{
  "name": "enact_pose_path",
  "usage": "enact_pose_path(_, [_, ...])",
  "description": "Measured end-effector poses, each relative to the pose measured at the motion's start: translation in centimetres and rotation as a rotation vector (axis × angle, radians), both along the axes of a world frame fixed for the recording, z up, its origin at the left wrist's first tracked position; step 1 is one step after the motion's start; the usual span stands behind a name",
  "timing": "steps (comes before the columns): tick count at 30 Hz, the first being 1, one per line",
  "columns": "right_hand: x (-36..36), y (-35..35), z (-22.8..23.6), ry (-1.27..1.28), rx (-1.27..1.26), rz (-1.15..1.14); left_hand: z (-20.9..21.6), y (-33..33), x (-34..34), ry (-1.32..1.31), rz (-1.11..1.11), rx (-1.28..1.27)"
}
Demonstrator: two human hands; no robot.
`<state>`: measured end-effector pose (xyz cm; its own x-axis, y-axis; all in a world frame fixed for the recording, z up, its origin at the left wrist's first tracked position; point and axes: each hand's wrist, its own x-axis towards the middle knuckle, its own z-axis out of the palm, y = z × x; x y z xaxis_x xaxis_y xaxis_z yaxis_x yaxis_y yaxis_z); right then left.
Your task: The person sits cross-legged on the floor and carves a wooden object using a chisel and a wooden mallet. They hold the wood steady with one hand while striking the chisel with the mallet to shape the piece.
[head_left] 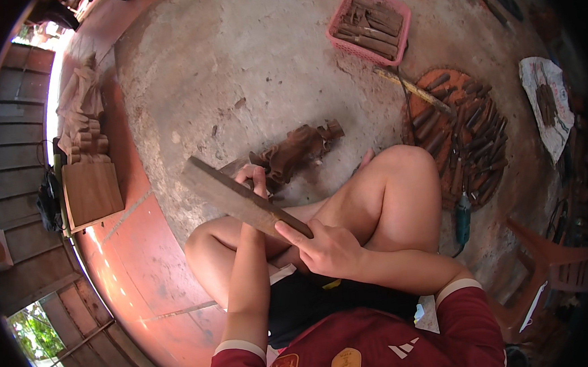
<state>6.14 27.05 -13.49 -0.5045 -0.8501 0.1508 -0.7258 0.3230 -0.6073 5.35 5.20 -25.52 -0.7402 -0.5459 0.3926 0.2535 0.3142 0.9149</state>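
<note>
My right hand [331, 248] is closed around the near end of a long flat wooden bar [241, 203], which slants up and to the left over my crossed legs. My left hand [254, 176] is partly hidden behind the bar, its fingers curled in; what they hold, if anything, I cannot make out. Just beyond that hand a dark brown carved wooden figure [299, 153] lies on its side on the concrete floor, in front of my legs.
A pink basket [402, 54] of wooden pieces stands far right. Nearer are a yellow-handled tool [413, 90], a round mat [435, 74] crowded with carving tools and a teal power tool [463, 217]. Larger carvings [84, 105] and a wooden block [93, 194] stand left; a reddish-brown plastic chair [557, 251] is at right.
</note>
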Motion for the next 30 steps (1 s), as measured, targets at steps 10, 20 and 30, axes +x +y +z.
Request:
enact_pose_path(10, [-2.3,-0.5,0.3,-0.305,-0.264,-0.053,1.0,-0.2,0.2,-0.066,-0.085,-0.167])
enact_pose_path(20, [-7.5,1.2,1.2,-0.46,-0.553,-0.429,2.2,-0.3,0.2,-0.17,-0.04,-0.023])
enact_pose_path(30, [-0.8,0.3,0.0,-0.056,-0.14,0.031,2.3,-0.1,-0.1,-0.145,-0.085,-0.038])
